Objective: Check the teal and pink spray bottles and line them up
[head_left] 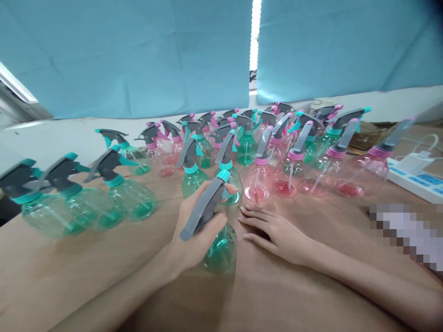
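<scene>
Left hand point(188, 244): fingers wrapped round the neck of a green spray bottle point(221, 251), front and centre over the table point(34, 286). Right hand point(280, 233): palm down, fingers loosely spread. Two green bottles point(230, 184) block the way just beyond; pink bottles point(258, 182) to their right. Held bottle's nozzle points away, slightly right; long axis near upright.

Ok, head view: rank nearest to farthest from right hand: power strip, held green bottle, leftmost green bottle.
1. Held green bottle, in the left hand
2. Power strip, at the right edge
3. Leftmost green bottle, at the left edge
</scene>
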Available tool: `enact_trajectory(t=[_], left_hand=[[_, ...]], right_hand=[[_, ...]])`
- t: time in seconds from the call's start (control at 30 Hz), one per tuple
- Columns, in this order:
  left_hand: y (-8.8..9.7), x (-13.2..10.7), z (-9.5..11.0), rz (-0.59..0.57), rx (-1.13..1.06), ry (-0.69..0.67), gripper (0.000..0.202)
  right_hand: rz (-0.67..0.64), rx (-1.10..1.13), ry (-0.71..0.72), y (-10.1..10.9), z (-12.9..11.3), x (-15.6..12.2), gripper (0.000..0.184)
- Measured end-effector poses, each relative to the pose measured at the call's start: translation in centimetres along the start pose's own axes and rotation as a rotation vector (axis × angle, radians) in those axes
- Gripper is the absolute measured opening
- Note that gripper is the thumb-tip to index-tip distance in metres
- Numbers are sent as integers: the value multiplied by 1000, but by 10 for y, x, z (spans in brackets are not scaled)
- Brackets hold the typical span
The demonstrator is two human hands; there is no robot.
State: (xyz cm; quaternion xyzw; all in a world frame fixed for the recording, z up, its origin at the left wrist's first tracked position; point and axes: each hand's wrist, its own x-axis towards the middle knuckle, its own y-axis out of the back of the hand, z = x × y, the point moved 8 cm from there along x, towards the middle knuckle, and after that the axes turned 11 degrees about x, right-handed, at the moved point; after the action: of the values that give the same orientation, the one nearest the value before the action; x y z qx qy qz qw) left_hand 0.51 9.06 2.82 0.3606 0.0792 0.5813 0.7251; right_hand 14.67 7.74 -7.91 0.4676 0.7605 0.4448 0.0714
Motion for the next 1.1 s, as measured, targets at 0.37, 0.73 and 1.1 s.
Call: enact_trajectory(t=[0.37,0.73,1.1], left_hand=[[-2,2,5,-25,-22,4,30],[-5,2,4,-60,-34,8,30],[-4,1,5,-53,-30,7,28]], right_hand=[[2,-22,2,1,-2,0,42],[-12,-50,1,0,-2,1,44],[-13,-51,3,0,-2,0,45]])
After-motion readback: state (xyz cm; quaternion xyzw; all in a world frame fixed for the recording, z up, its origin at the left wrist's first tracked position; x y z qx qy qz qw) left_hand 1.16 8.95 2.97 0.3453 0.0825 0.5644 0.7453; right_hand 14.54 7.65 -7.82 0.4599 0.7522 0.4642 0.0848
